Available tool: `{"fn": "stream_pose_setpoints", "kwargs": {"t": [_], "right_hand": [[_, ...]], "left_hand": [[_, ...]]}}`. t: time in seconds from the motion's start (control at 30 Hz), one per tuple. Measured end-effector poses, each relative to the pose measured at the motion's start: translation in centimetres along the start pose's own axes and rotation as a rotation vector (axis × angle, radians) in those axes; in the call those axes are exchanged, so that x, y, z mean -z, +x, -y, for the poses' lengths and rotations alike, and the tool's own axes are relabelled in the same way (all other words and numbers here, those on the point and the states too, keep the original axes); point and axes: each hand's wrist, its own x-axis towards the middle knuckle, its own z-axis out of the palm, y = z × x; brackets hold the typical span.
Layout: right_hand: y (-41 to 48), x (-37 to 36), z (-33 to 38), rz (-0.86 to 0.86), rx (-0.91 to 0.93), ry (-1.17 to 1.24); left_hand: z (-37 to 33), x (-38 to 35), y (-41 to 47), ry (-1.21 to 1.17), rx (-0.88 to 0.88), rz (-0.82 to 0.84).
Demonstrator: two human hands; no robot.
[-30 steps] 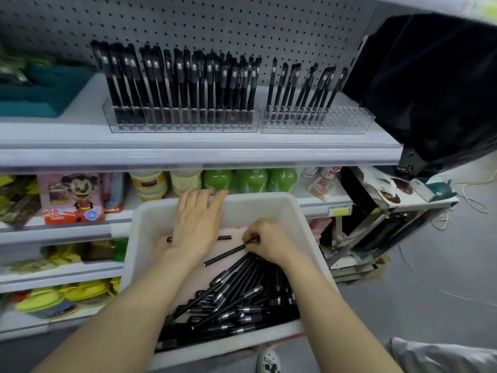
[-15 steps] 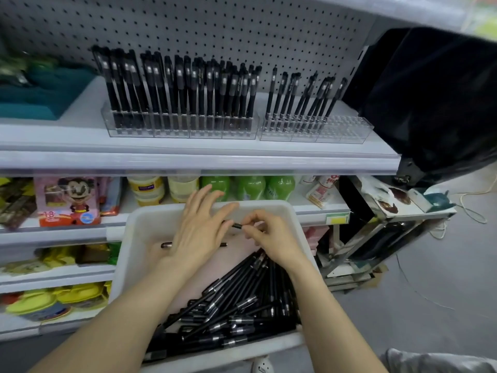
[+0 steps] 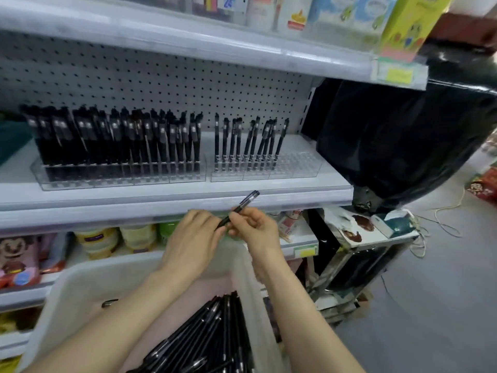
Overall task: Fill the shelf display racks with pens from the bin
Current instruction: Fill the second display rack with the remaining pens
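Note:
A black pen (image 3: 243, 204) is held slanted in front of the shelf edge, its cap end up and to the right. My right hand (image 3: 255, 227) pinches its middle and my left hand (image 3: 195, 238) holds its lower end. Below my forearms a white bin (image 3: 78, 286) holds a heap of black pens (image 3: 215, 335). On the shelf a clear left rack (image 3: 121, 176) is packed with black pens. The clear right rack (image 3: 295, 168) has several pens in its left part and open holes on its right.
A shelf edge (image 3: 295, 197) runs just above my hands, with another shelf (image 3: 242, 55) overhead. Bottles and boxed goods (image 3: 107, 240) fill the lower shelf behind the bin. A black plastic cover (image 3: 403, 141) hangs at the right. Cables (image 3: 443, 219) lie on the grey floor.
Both hands rose from the bin up to the shelf edge with one pen held between them. The view tilted up, showing the upper shelf.

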Motion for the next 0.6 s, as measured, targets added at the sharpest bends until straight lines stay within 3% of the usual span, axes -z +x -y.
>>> {"fn": "stream_pose_setpoints", "kwargs": {"t": [0.17,0.37,0.6], "right_hand": [[4.1,4.5,3.8,-0.091,0.103,-0.162],[10.7,8.6,9.4,-0.242,0.37,-0.493],[16.8,9.0,12.1,-0.336,0.507,-0.704]], "left_hand": [[-2.5,-0.2,5.7,-0.014,-0.019,0.0],[-2.5,-1.7,12.0,0.142,-0.03,0.006],[-2.4,-3.3,12.7,0.256,0.015,-0.011]]}}
